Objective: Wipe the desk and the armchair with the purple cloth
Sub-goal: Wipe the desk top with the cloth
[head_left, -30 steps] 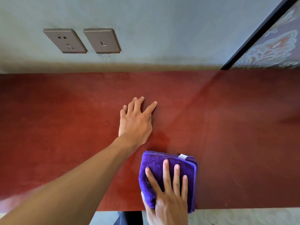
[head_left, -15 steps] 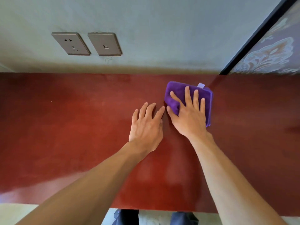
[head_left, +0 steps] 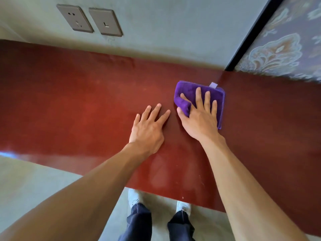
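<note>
Pressing down on the cloth [head_left: 187,89], the right hand [head_left: 199,119] lies with its four fingers straight and spread across the top. A rolled fold of the cloth's left edge is bunched between index finger and thumb, which nip it. The cloth is purple, folded into a thick pad, and lies flat on the bench [head_left: 69,101] near the back edge, right of the middle and short of the wall [head_left: 173,23]. A small pale tag [head_left: 213,84] sticks out from its far edge. Part of the cloth shows beyond the fingertips and along the little-finger side; the rest is under the palm.

The left hand [head_left: 147,129] rests palm down on the bare red-brown bench just beside the right one. It is apart from the cloth, its fingers straight and fanned, with nothing in it. Both forearms reach in from the near side.

On the grey wall above the bench, up to the left, a socket [head_left: 74,18] and a plate [head_left: 105,21] sit side by side. To the right a black strip [head_left: 250,32] runs slantwise down to the bench, and beyond it is a panel [head_left: 281,49] with a pale floral pattern. Below the near edge of the bench the floor [head_left: 34,188] shows, with two white shoes [head_left: 133,197] and dark trousers [head_left: 139,221].
</note>
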`<state>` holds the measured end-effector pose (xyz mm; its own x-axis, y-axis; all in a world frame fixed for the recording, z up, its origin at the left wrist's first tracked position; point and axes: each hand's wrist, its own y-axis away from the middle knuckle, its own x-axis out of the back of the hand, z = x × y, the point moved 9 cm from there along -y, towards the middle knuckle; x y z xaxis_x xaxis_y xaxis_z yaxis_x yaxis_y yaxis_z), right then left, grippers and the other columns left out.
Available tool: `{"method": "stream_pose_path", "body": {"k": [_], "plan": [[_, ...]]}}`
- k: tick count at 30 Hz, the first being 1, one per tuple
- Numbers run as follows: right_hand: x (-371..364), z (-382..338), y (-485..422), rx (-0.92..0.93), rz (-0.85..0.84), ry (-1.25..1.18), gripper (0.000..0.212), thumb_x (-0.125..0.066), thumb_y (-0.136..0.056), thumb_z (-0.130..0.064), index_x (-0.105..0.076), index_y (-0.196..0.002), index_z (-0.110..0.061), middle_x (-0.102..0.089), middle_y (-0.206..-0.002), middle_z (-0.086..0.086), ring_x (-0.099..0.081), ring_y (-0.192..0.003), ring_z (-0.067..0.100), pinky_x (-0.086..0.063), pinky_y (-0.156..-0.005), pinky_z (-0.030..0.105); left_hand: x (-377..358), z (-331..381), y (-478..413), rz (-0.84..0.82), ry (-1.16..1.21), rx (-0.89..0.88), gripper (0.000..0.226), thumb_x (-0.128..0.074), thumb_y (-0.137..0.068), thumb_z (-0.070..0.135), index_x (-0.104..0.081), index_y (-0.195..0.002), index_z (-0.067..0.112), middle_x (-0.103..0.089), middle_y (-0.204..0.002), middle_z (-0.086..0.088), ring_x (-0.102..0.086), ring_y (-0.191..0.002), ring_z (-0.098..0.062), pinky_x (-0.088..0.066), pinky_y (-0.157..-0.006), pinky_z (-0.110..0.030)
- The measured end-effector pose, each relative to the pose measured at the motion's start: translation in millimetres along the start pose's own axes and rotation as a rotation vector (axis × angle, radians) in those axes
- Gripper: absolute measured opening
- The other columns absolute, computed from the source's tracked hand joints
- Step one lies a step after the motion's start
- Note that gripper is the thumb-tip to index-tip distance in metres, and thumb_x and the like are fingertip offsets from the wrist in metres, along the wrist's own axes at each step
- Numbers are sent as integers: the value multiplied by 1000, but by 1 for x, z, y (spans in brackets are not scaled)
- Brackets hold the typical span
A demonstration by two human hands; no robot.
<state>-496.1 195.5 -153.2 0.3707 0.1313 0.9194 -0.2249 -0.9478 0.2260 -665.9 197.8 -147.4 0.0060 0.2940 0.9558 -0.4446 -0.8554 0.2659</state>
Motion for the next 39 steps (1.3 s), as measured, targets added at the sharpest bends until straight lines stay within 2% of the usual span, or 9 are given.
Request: {"method": "stream_pose_path", "body": {"k": [15, 19, 22, 26, 29, 31, 34, 37, 39], "plan": [[-63, -44, 218, -198, 85, 12, 65, -39, -95, -60, -32, -157, -40, -16, -169, 13, -12, -155, 40, -17, -122, 61, 7, 5, 1, 4, 115, 5, 52, -30, -106, 32, -24, -157, 36, -13, -168, 1, -8, -154, -29, -17, -121, -59], [-76, -62, 240, -219, 103, 19, 68, -44, -94, -57, -34, -157, -35, -19, -167, 18, -14, -154, 44, -18, -120, 64, 24, -15, 33, 168, 274, 27, 51, -40, -103, 20, -38, -153, 29, -28, -164, -2, -16, -153, -27, -22, -121, -54], [-82, -79, 234, -230, 107, 15, 71, -47, -92, -56, -33, -158, -33, -18, -167, 21, -13, -153, 47, -16, -119, 66, 23, -49, 84, 292, 309, 134, 48, -49, -98, 11, -52, -145, 25, -41, -157, -4, -27, -150, -30, -25, -118, -55], [-80, -108, 188, -132, 105, 16, 69, -44, -94, -57, -31, -158, -36, -15, -168, 20, -8, -154, 47, -13, -120, 65, 1, -75, 132, 290, 323, 228, 49, -52, -96, 6, -56, -142, 24, -43, -156, -6, -29, -149, -31, -24, -118, -57], [-71, -127, 138, -66, 102, 24, 70, -36, -95, -62, -25, -159, -38, -9, -169, 19, -2, -154, 46, -6, -122, 63, 4, -77, 141, 339, 375, 177, 49, -43, -99, 13, -53, -144, 25, -41, -157, -4, -27, -150, -29, -24, -119, -56], [-69, -136, 109, -32, 43, 35, 71, -28, -96, -64, -10, -161, -41, 6, -169, 17, 11, -154, 44, 3, -122, 61, 18, -75, 137, 408, 453, 122, 46, -41, -101, 17, -52, -146, 24, -41, -158, -1, -25, -151, -24, -23, -120, -53], [-69, -141, 92, 68, -73, 36, 75, -36, -98, -49, 4, -161, -38, 22, -167, 16, 23, -151, 43, 9, -122, 60, 40, -57, 117, 432, 531, -40, 46, -40, -104, 20, -47, -149, 18, -38, -159, 0, -20, -153, -20, -22, -123, -46], [-46, -121, 104, 117, -70, -231, 77, -52, -96, -34, -12, -162, -30, 5, -170, 15, 13, -155, 36, 4, -125, 54, 44, -34, 85, 291, 528, -142, 50, -34, -106, 27, -38, -154, 17, -33, -163, -1, -14, -155, -18, -17, -125, -42], [-21, -91, 113, 67, 52, -309, 70, -56, -95, -21, -28, -160, -21, -12, -169, 16, 0, -157, 34, 1, -126, 49, 30, -18, 66, 163, 350, -148, 53, -26, -106, 32, -31, -158, 21, -25, -166, -3, -10, -156, -23, -9, -126, -44]]}}
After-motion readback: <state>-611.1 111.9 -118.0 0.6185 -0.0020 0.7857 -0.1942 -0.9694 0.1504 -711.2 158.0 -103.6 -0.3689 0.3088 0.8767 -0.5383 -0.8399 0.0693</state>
